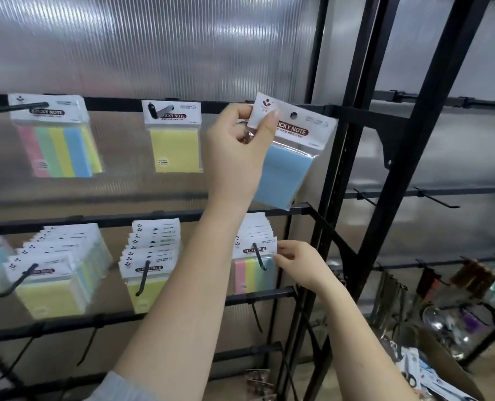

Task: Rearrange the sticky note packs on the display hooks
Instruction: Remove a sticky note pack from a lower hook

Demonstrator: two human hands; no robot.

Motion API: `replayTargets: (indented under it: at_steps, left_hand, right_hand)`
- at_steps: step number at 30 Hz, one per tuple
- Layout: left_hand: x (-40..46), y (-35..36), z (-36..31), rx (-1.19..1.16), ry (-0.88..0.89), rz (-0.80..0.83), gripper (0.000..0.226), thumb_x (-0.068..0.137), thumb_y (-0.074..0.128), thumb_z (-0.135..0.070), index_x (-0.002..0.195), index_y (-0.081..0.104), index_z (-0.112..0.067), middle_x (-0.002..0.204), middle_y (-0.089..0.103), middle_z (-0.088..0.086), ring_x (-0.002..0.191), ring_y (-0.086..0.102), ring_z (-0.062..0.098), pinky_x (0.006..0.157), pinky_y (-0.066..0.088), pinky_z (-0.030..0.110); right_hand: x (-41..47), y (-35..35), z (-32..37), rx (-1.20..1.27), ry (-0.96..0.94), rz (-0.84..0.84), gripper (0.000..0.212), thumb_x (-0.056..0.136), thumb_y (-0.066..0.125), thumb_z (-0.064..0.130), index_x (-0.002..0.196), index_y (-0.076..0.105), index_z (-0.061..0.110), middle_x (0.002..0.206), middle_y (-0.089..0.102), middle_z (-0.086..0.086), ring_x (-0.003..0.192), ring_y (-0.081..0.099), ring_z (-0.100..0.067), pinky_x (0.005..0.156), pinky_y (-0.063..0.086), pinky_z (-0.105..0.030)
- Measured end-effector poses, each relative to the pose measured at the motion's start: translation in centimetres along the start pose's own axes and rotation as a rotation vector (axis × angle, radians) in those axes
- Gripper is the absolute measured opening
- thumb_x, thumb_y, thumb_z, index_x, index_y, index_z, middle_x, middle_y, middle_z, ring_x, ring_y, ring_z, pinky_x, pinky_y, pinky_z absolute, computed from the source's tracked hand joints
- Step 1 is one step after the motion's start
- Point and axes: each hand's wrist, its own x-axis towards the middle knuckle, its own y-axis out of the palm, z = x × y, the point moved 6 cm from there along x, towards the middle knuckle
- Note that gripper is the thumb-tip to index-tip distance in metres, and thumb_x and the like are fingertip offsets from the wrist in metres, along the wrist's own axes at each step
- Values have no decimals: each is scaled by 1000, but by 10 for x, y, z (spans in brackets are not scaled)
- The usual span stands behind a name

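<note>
My left hand [234, 157] is raised to the top rail and pinches the white header card of a blue sticky note pack [286, 169], which hangs tilted and is on no hook. Its punched hole is free. On the same rail hang a striped multi-colour pack [58, 146] and a yellow pack [174, 149]. Lower down, my right hand [295, 264] pinches the right edge of the front pack in a striped stack [255, 273] on a black hook [259, 256]. Two stacks of yellow packs [52, 285] [148, 273] fill the hooks further left.
A black upright frame post [339, 169] stands just right of the packs. Bare hooks [437, 198] jut from the neighbouring rack. Hanging goods [472, 279] and a cardboard box of loose items [443, 371] sit at the lower right. Bare rails run below.
</note>
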Motion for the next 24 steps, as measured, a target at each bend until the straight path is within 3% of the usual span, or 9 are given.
replayTargets:
  at_steps: [4, 7, 12, 16, 21, 24]
  left_hand:
    - [-3, -1, -6, 18, 21, -43, 14, 87, 67, -21, 80, 57, -16, 70, 66, -18, 69, 68, 6, 64, 53, 32]
    - [-3, -1, -8, 28, 31, -87, 16, 86, 68, -21, 77, 56, -15, 70, 68, -12, 68, 68, 9, 62, 52, 31]
    - [-5, 0, -7, 48, 13, -151, 20, 85, 68, -21, 71, 53, -18, 66, 68, 3, 67, 63, 29, 66, 51, 45]
    - [-7, 0, -9, 69, 19, -173, 22, 84, 67, -19, 69, 51, -22, 68, 68, 6, 68, 62, 31, 64, 51, 45]
    - [-7, 0, -6, 77, 35, -189, 25, 84, 66, -16, 67, 49, -24, 64, 64, 2, 62, 58, 28, 56, 45, 33]
    - [-5, 3, 5, 66, -4, -187, 28, 83, 66, -16, 66, 47, -24, 55, 56, -6, 51, 44, 14, 52, 36, 26]
  right_hand:
    - [2, 0, 1, 8, -22, 16, 28, 94, 55, 21, 119, 66, 26, 114, 67, 13, 103, 60, -2, 90, 44, -20]
    - [3, -1, 0, 5, -35, 22, 29, 94, 55, 22, 121, 65, 26, 115, 67, 13, 103, 59, -2, 91, 45, -22]
    - [4, -2, 0, 0, -44, 40, 29, 94, 55, 23, 122, 63, 26, 117, 66, 11, 109, 58, -4, 98, 46, -29]
    - [5, -4, -1, -2, -39, 42, 30, 94, 56, 25, 124, 62, 24, 120, 65, 9, 111, 58, -7, 97, 46, -29]
    - [6, -4, -1, -8, -37, 53, 32, 94, 55, 25, 126, 60, 24, 123, 64, 8, 114, 56, -8, 99, 45, -31]
    - [7, -4, -2, -10, -38, 47, 33, 94, 55, 26, 127, 60, 23, 124, 63, 8, 115, 56, -9, 99, 45, -31]
